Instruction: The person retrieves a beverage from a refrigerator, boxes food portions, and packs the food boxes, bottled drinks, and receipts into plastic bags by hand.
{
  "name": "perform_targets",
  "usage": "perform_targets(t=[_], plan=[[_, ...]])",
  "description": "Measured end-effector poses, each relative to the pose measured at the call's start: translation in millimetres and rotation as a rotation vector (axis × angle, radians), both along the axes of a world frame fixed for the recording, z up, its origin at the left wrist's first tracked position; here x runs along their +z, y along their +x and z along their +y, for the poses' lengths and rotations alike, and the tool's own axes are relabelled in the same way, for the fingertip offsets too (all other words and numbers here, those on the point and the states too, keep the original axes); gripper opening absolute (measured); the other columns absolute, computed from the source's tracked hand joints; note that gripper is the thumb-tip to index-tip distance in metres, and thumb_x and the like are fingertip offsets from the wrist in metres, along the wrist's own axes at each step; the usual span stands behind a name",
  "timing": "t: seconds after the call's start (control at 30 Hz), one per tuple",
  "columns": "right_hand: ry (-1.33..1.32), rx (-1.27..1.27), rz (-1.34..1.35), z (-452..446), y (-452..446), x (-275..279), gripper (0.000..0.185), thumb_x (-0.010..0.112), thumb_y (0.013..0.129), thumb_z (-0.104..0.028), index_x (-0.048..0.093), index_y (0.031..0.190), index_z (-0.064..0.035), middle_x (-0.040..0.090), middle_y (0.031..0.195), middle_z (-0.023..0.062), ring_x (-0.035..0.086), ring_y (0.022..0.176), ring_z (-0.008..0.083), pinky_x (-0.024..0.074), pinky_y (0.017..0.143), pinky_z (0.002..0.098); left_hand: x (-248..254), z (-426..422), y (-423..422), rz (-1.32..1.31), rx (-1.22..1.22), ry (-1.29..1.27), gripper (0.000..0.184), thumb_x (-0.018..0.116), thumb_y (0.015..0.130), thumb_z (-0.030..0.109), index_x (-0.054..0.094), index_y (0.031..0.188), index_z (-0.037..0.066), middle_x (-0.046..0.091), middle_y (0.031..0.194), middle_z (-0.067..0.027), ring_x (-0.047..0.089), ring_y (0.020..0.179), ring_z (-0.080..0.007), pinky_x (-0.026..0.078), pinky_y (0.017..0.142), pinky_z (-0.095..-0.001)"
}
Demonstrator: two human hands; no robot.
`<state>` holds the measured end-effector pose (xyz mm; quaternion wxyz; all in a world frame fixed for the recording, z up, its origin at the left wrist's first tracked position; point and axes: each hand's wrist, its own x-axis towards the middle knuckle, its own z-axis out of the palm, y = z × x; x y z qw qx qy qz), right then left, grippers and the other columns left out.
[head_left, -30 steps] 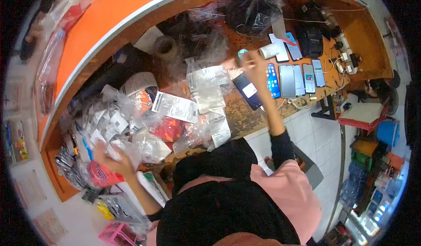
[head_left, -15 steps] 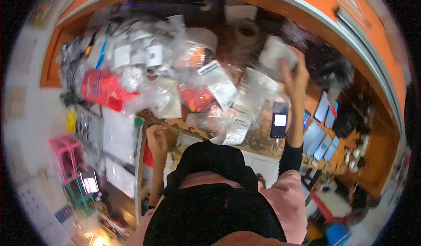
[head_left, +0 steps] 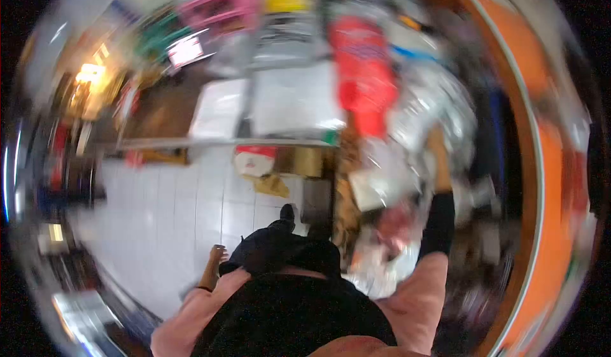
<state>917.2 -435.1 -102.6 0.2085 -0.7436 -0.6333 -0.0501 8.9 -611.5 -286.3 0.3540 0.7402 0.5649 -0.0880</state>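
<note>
White tiled floor (head_left: 159,229) spreads ahead and to my left; the worn brown wooden surface (head_left: 347,223) runs away from me on the right. On it, forward and right of me, lies a heap of crinkled clear plastic bags (head_left: 442,96). Just left of the heap stretches a bright red plastic bag (head_left: 363,70), its long axis pointing away from me. My right hand (head_left: 437,143), much the nearer, is at the heap, too blurred to tell whether it grips anything; my left hand (head_left: 218,253) hangs over the floor, loosely curled, seemingly empty.
</note>
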Motion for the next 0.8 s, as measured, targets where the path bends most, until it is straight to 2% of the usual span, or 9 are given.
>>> perform_targets(t=[0.03, 0.07, 0.1, 0.13, 0.2, 0.4, 0.57, 0.7, 0.8], plan=[[-0.043, 0.008, -0.001, 7.1, -5.9, 2.3, 0.018, 0.045, 0.069, 0.001, 0.057, 0.083, 0.0011, 0.056, 0.079, 0.0197, 0.054, 0.082, 0.0358, 0.0417, 0.072, 0.041, -5.3, -37.1, -26.0, -0.013, -0.36, 0.418, 0.021, 0.049, 0.082, 0.025, 0.052, 0.099, 0.012, 0.059, 0.088, -0.0081, 0.058, 0.067, -0.0246, 0.049, 0.058, -0.0417], [-0.078, 0.013, -0.014, 10.9, -10.2, 0.3, 0.019, 0.045, 0.069, 0.001, 0.057, 0.083, 0.0011, 0.056, 0.08, 0.0198, 0.054, 0.082, 0.0358, 0.0416, 0.072, 0.041, -3.3, -81.0, -21.0, 0.042, 0.193, -0.024, 0.021, 0.049, 0.082, 0.025, 0.053, 0.098, 0.012, 0.059, 0.087, -0.0083, 0.058, 0.067, -0.0248, 0.049, 0.058, -0.0416], [-0.107, 0.008, -0.028, 13.6, -14.5, 0.3, 0.019, 0.045, 0.068, 0.001, 0.057, 0.084, 0.0012, 0.056, 0.081, 0.0198, 0.054, 0.083, 0.0358, 0.0416, 0.072, 0.041, 10.3, -109.4, -2.1, 0.017, 0.735, -0.259, 0.02, 0.049, 0.082, 0.025, 0.053, 0.097, 0.011, 0.058, 0.086, -0.0085, 0.058, 0.068, -0.0249, 0.048, 0.058, -0.0415], [-0.128, -0.001, -0.044, 18.2, -18.5, 1.1, 0.019, 0.045, 0.068, 0.001, 0.057, 0.084, 0.0012, 0.056, 0.081, 0.0198, 0.054, 0.083, 0.0358, 0.0415, 0.073, 0.041, 19.9, -132.8, 12.1, -0.005, 0.99, -0.321, 0.02, 0.049, 0.082, 0.024, 0.053, 0.096, 0.011, 0.058, 0.085, -0.0087, 0.058, 0.068, -0.0251, 0.048, 0.059, -0.0415], [-0.157, -0.034, -0.074, 22.7, -31.2, 1.1, 0.02, 0.045, 0.068, 0.001, 0.057, 0.085, 0.0012, 0.056, 0.082, 0.0199, 0.053, 0.083, 0.0358, 0.0415, 0.073, 0.0409, 21.5, -163.7, 28.4, -0.059, 1.184, -0.346, 0.02, 0.048, 0.081, 0.024, 0.054, 0.095, 0.011, 0.058, 0.084, -0.0091, 0.057, 0.069, -0.0254, 0.048, 0.059, -0.0414], [-0.215, -0.259, -0.189, 32.0, -90.0, 16.1, 0.022, 0.046, 0.068, 0.001, 0.057, 0.087, 0.0014, 0.056, 0.086, 0.0202, 0.053, 0.085, 0.0357, 0.0412, 0.075, 0.0409, -21.2, -196.2, 16.8, -0.186, 1.358, -0.491, 0.019, 0.048, 0.08, 0.024, 0.055, 0.09, 0.01, 0.058, 0.079, -0.0102, 0.056, 0.071, -0.0263, 0.047, 0.06, -0.041], [-0.048, -0.486, -0.243, 49.3, -190.2, 83.2, 0.024, 0.046, 0.068, 0.001, 0.056, 0.089, 0.0015, 0.056, 0.089, 0.0204, 0.053, 0.087, 0.0357, 0.041, 0.076, 0.0409, -34.7, -177.9, -81.0, -0.222, 1.353, -0.546, 0.019, 0.047, 0.079, 0.023, 0.056, 0.086, 0.009, 0.057, 0.076, -0.0112, 0.056, 0.073, -0.027, 0.046, 0.061, -0.0408], [0.223, -0.288, -0.186, 110.1, -323.5, 146.3, 0.025, 0.046, 0.068, 0.001, 0.056, 0.091, 0.0016, 0.056, 0.091, 0.0206, 0.052, 0.088, 0.0357, 0.0409, 0.077, 0.0408, -62.2, -126.7, -175.2, -0.235, 1.378, -0.51, 0.019, 0.047, 0.078, 0.023, 0.058, 0.082, 0.008, 0.057, 0.073, -0.0119, 0.055, 0.075, -0.0276, 0.045, 0.062, -0.0405], [0.243, 0.019, -0.086, 185.9, -435.6, 140.6, 0.026, 0.046, 0.068, 0.001, 0.056, 0.092, 0.0016, 0.056, 0.093, 0.0208, 0.052, 0.089, 0.0357, 0.0408, 0.078, 0.0408, -100.2, -44.8, -254.6, -0.237, 1.305, -0.361, 0.02, 0.047, 0.078, 0.023, 0.058, 0.08, 0.007, 0.056, 0.071, -0.0125, 0.055, 0.076, -0.0281, 0.045, 0.063, -0.0404]])
